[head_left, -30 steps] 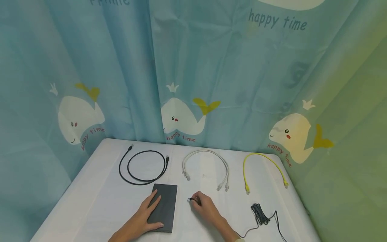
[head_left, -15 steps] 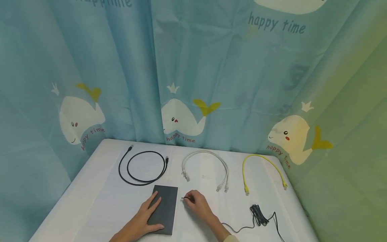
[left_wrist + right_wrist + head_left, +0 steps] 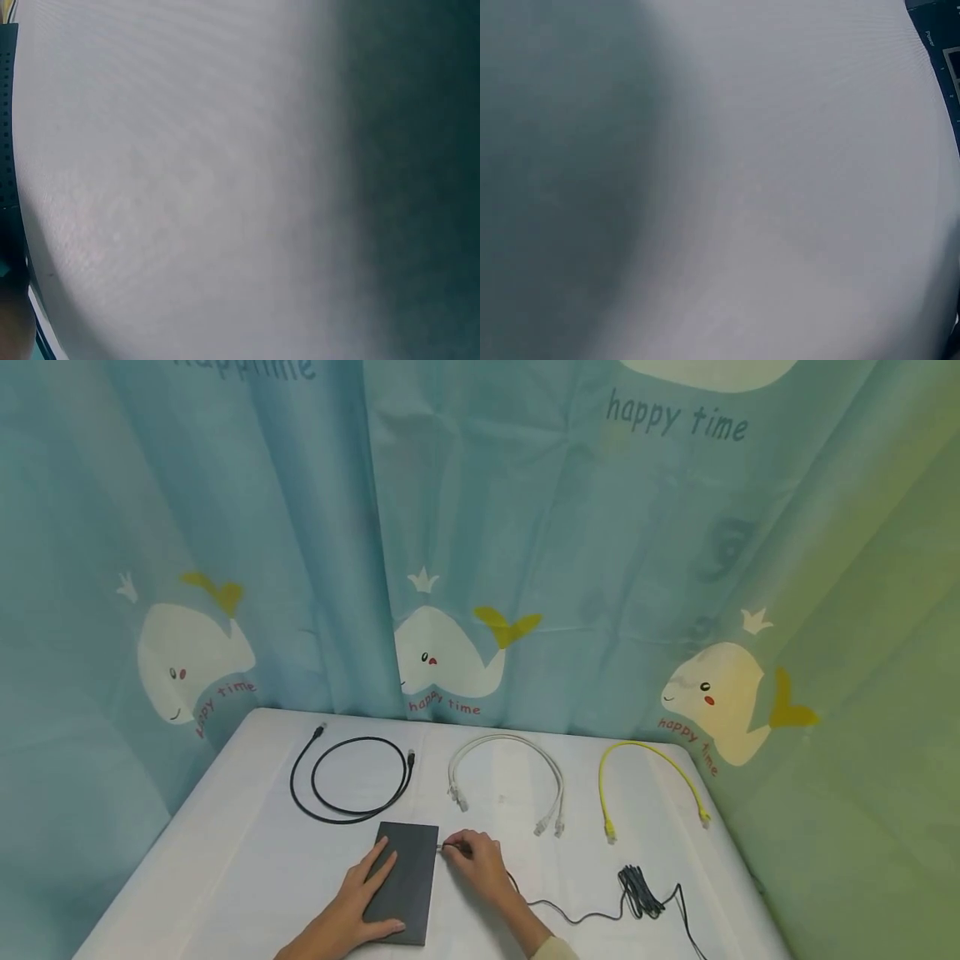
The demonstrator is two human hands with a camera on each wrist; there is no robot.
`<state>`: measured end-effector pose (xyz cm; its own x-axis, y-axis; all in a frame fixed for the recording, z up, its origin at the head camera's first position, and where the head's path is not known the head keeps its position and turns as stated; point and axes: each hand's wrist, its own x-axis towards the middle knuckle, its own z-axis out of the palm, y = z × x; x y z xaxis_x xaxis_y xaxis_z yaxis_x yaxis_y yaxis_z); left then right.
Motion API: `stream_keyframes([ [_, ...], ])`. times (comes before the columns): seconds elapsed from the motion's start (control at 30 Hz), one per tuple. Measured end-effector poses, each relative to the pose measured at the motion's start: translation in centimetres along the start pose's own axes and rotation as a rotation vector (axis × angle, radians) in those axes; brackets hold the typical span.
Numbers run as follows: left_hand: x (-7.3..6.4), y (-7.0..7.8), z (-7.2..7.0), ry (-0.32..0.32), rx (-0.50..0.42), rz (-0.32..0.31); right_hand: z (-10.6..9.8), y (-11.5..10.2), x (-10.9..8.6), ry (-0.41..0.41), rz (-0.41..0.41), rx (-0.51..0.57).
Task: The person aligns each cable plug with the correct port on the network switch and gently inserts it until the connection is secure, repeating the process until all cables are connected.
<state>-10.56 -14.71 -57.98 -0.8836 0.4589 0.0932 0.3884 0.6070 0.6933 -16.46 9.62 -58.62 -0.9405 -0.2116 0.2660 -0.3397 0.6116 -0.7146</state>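
Note:
A flat dark grey network switch [image 3: 414,881] lies on the white table in the head view. My left hand [image 3: 356,906] rests on its left part, fingers spread and straight. My right hand [image 3: 480,864] pinches the plug [image 3: 447,846] of a thin black power cord [image 3: 573,920] between thumb and fingers. The plug's tip is right at the switch's right side, near the far corner. In the left wrist view, the vented side of the switch [image 3: 7,112] shows at the left edge. The right wrist view catches its port side [image 3: 934,22], marked "Power".
The cord runs right to a tied bundle [image 3: 640,891]. Along the back lie a coiled black network cable [image 3: 352,814], two grey network cables [image 3: 512,737] and a yellow network cable [image 3: 645,744]. A whale-print curtain [image 3: 322,527] hangs behind the table.
My right hand has moved left with the plug, from a gap beside the switch up to its right side. The cord has been drawn left after it. My left hand stays on the switch.

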Motion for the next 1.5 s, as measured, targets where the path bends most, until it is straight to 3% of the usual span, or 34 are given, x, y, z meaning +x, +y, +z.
stream_keyframes([
  [0.43,-0.1,0.5,0.9,-0.034,-0.035,0.001,0.5,-0.5,0.1,0.001,0.011,-0.041],
  [0.73,-0.1,0.8,1.1,0.014,-0.017,0.014,0.4,-0.5,0.4,0.025,-0.052,-0.073],
  [0.97,0.2,1.0,0.9,0.005,-0.049,-0.018,-0.4,-0.4,0.4,-0.014,-0.004,0.028],
  [1.13,0.1,0.8,1.0,0.023,-0.041,0.018,-0.3,-0.4,0.1,-0.016,0.020,0.096],
  [1.33,0.0,0.6,0.9,-0.015,-0.113,-0.061,-0.1,-0.4,0.4,-0.022,0.041,0.106],
  [1.5,0.1,0.5,0.7,-0.017,-0.135,-0.080,-0.1,-0.3,1.0,-0.028,0.024,0.088],
])
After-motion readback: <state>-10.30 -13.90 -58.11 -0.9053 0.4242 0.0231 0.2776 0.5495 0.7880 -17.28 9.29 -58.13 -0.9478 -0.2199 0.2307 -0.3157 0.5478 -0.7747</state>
